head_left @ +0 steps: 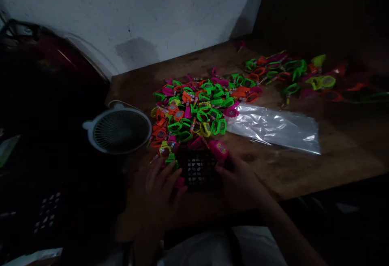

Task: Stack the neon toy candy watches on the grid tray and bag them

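- Left hand: fingers spread beside a black basket, near a green watch; cannot tell whether it grips the pink piece beneath.
- Right hand: pinching a pink watch at the basket's right side.
- Fan: at the desk's left edge.
- Bright watch pile: beyond the basket, which sits near the front edge.
- Clear plastic bag: flat, right of the pile.
- More watches: toward the far right corner.
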Action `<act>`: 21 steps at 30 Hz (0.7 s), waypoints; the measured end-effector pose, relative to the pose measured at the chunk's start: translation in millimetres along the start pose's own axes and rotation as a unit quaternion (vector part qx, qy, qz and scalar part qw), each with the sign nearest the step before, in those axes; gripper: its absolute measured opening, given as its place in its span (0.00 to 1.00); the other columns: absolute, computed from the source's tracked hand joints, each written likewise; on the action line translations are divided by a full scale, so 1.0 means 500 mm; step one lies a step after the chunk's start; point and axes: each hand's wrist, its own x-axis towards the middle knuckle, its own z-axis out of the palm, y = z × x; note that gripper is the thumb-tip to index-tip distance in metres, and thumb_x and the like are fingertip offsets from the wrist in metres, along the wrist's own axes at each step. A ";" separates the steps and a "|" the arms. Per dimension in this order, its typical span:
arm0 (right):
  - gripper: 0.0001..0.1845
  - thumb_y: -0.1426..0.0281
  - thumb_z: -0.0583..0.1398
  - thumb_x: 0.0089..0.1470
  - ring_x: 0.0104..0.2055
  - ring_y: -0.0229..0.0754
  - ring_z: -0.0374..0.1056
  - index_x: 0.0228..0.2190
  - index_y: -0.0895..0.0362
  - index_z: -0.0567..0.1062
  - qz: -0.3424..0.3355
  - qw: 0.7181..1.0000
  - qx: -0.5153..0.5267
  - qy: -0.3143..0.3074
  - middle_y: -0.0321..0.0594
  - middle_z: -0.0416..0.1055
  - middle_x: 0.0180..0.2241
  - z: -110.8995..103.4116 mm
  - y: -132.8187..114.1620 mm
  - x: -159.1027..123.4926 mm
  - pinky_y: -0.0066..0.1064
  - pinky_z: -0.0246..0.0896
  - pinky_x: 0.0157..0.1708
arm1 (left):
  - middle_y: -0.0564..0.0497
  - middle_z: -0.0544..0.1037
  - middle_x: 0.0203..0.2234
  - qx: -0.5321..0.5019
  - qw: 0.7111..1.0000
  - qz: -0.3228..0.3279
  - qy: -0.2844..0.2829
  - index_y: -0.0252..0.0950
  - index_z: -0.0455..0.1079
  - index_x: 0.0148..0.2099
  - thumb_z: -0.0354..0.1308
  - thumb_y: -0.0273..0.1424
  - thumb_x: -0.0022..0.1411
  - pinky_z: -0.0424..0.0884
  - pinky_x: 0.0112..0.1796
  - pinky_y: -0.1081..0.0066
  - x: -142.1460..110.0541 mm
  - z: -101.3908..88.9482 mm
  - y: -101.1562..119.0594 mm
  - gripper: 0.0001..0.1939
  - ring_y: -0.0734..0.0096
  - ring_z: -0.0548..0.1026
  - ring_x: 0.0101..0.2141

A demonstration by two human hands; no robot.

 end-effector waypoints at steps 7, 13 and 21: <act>0.09 0.69 0.67 0.38 0.31 0.44 0.69 0.27 0.58 0.76 0.091 0.968 0.231 -0.039 0.37 0.74 0.26 0.194 -0.013 0.033 0.32 0.64 0.32 | 0.39 0.72 0.50 -0.030 0.999 0.006 0.016 0.37 0.67 0.40 0.59 0.27 0.57 0.61 0.53 0.43 0.016 0.006 0.008 0.07 0.50 0.62 0.58; 0.09 0.71 0.60 0.50 0.38 0.46 0.69 0.36 0.56 0.76 -0.054 0.998 0.024 0.015 0.44 0.74 0.37 0.253 0.012 0.040 0.35 0.62 0.39 | 0.38 0.73 0.48 -0.037 0.999 0.007 0.029 0.37 0.66 0.40 0.57 0.27 0.58 0.65 0.50 0.43 0.010 0.015 0.000 0.06 0.51 0.63 0.57; 0.09 0.70 0.58 0.53 0.38 0.47 0.65 0.36 0.54 0.76 -0.060 0.997 -0.058 0.005 0.43 0.72 0.36 0.253 0.036 0.019 0.35 0.61 0.37 | 0.41 0.73 0.45 -0.007 0.998 -0.008 0.058 0.35 0.66 0.46 0.59 0.28 0.58 0.63 0.55 0.49 -0.007 0.013 0.010 0.13 0.56 0.64 0.56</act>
